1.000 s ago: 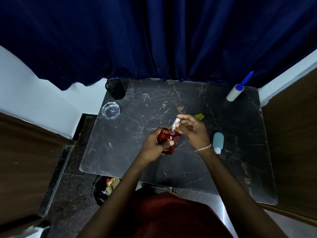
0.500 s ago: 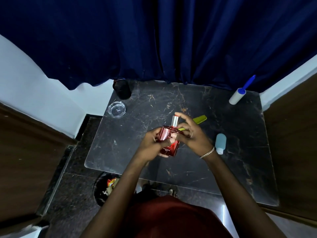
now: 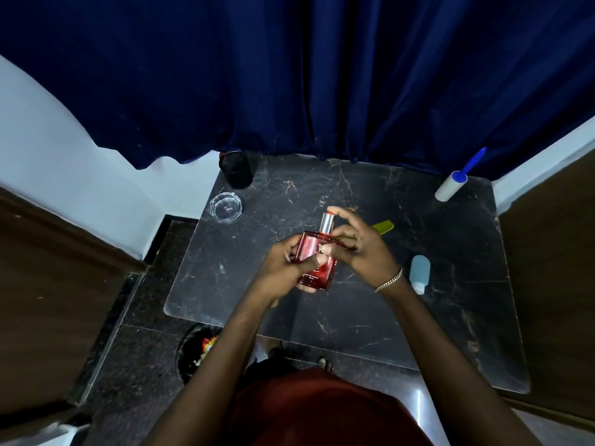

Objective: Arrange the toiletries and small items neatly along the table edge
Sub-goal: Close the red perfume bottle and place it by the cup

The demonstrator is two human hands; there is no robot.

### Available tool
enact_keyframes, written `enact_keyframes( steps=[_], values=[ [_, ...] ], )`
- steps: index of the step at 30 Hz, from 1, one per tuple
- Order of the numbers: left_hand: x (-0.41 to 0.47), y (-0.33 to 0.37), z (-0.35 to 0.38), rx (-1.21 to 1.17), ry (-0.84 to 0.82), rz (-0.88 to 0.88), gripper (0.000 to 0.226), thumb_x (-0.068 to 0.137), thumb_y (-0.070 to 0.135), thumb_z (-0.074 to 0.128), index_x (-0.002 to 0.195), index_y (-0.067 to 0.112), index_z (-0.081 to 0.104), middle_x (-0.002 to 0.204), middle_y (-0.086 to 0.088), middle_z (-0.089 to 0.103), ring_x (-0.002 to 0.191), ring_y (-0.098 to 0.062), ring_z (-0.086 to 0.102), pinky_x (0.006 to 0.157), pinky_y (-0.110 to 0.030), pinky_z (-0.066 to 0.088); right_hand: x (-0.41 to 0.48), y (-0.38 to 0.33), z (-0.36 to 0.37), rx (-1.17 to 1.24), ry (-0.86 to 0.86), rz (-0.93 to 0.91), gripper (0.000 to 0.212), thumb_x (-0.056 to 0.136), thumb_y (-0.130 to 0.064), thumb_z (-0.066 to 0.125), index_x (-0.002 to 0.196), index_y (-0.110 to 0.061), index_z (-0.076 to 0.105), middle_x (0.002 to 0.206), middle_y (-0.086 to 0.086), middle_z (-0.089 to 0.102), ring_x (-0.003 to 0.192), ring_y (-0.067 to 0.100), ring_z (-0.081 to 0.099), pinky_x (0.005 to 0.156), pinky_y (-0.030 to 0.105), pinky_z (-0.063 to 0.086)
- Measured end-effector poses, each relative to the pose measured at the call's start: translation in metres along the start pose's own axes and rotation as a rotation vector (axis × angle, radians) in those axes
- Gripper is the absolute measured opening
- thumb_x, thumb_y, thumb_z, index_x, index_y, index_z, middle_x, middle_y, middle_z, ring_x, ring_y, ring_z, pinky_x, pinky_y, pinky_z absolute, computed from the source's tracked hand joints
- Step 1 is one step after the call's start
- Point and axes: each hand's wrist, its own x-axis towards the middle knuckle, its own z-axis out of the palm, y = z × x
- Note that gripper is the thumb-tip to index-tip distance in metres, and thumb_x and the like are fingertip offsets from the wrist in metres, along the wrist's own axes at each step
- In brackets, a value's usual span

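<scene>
Perfume bottle (image 3: pixel 317 259), red glass w/ silver neck, is up off the table (image 3: pixel 450 246) over its middle, held in both hands. Left hand (image 3: pixel 283 268) is clamped round the lower body, thumb pressed across the front. Right hand (image 3: pixel 363 249) fingers curl over the top, fingertips (image 3: pixel 335 211) on the cap, pinching it. Rest sits spread out: blue mini bottle (image 3: pixel 419 273) just right of the wrist, green comb (image 3: pixel 383 226) behind the right hand, lint roller (image 3: pixel 450 186) far-right corner, glass ashtray (image 3: pixel 225 207) + black cup (image 3: pixel 236 170) far left.

Red perfume bottle (image 3: pixel 317 259) now sits more upright between both hands than a second ago, silver neck pointing away. Right hand (image 3: pixel 360 249) fingertips shift from the neck's side to its red top; left hand (image 3: pixel 289 268) thumb lies across the front.
</scene>
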Motion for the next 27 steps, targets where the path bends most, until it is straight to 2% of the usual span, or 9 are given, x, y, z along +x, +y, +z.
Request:
enact_keyframes(
  steps=[6,9,11,14,18,21,23,25,27],
  values=[
    [0.012,0.006,-0.011,-0.017,0.001,-0.001,0.044,0.075,0.021,0.085,0.117,0.018,0.071,0.110,-0.011,0.077,0.101,-0.033,0.075,0.082,-0.065,0.059,0.015,-0.008,0.003,-0.001,0.030,0.013,0.074,0.079,-0.021,0.080,0.143,-0.027,0.045,0.119,0.000,0.064,0.098,0.012,0.071,0.077,0.023,0.057],
    [0.020,0.007,-0.015,-0.023,0.009,0.003,0.039,0.079,0.015,0.084,0.116,0.016,0.071,0.110,-0.011,0.077,0.103,-0.033,0.074,0.083,-0.057,0.061,0.027,-0.008,0.003,-0.029,0.022,0.026,0.073,0.078,-0.024,0.080,0.142,-0.034,0.045,0.124,0.001,0.061,0.101,0.013,0.070,0.078,0.025,0.059],
    [0.027,0.007,-0.020,-0.011,0.020,0.006,0.038,0.082,0.010,0.083,0.118,0.014,0.070,0.110,-0.010,0.077,0.106,-0.032,0.073,0.089,-0.051,0.060,0.035,-0.009,0.005,-0.056,0.013,0.031,0.072,0.079,-0.024,0.080,0.141,-0.036,0.044,0.119,0.001,0.063,0.101,0.011,0.070,0.081,0.025,0.058],
    [0.037,0.005,-0.030,0.006,0.024,0.002,0.037,0.083,0.009,0.082,0.117,0.015,0.070,0.110,-0.008,0.078,0.107,-0.028,0.074,0.093,-0.050,0.059,0.046,-0.005,0.011,-0.064,0.010,0.048,0.071,0.080,-0.020,0.079,0.141,-0.036,0.044,0.106,0.001,0.067,0.100,0.009,0.070,0.084,0.020,0.056],
    [0.053,0.000,-0.047,0.038,0.046,0.014,0.034,0.080,0.011,0.085,0.111,0.020,0.072,0.106,-0.004,0.079,0.101,-0.022,0.075,0.093,-0.043,0.059,0.064,0.003,0.020,-0.040,0.011,0.121,0.073,0.077,-0.024,0.082,0.140,-0.033,0.045,0.103,0.002,0.072,0.097,0.011,0.071,0.085,0.024,0.057],
    [0.065,-0.005,-0.060,0.067,0.036,0.011,0.035,0.082,0.005,0.082,0.110,0.022,0.069,0.103,0.002,0.078,0.097,-0.013,0.073,0.087,-0.031,0.058,0.081,0.007,0.029,-0.080,-0.011,0.193,0.045,0.076,-0.020,0.083,0.116,-0.026,0.063,0.099,0.000,0.074,0.092,0.010,0.071,0.087,0.031,0.056],
    [0.072,-0.009,-0.068,0.085,0.015,0.002,0.037,0.086,0.006,0.079,0.117,0.023,0.066,0.108,0.001,0.077,0.103,-0.015,0.073,0.087,-0.036,0.061,0.092,0.011,0.036,-0.098,-0.033,0.223,0.030,0.075,-0.017,0.083,0.101,-0.016,0.070,0.096,0.003,0.076,0.088,0.013,0.071,0.086,0.034,0.056],
    [0.082,-0.014,-0.077,0.122,-0.002,0.010,0.038,0.089,0.011,0.078,0.124,0.021,0.065,0.112,-0.001,0.076,0.106,-0.018,0.073,0.088,-0.038,0.062,0.103,0.014,0.043,-0.159,-0.037,0.237,0.028,0.074,-0.015,0.083,0.098,-0.009,0.071,0.090,0.001,0.075,0.077,0.003,0.068,0.076,0.023,0.055],
    [0.094,-0.018,-0.087,0.199,0.000,0.025,0.039,0.089,0.013,0.078,0.125,0.016,0.064,0.110,-0.002,0.075,0.103,-0.016,0.072,0.084,-0.031,0.061,0.116,0.015,0.048,-0.221,-0.039,0.245,0.030,0.073,-0.014,0.084,0.100,-0.008,0.071,0.086,-0.004,0.072,0.071,-0.007,0.064,0.071,0.014,0.050]
  ],
)
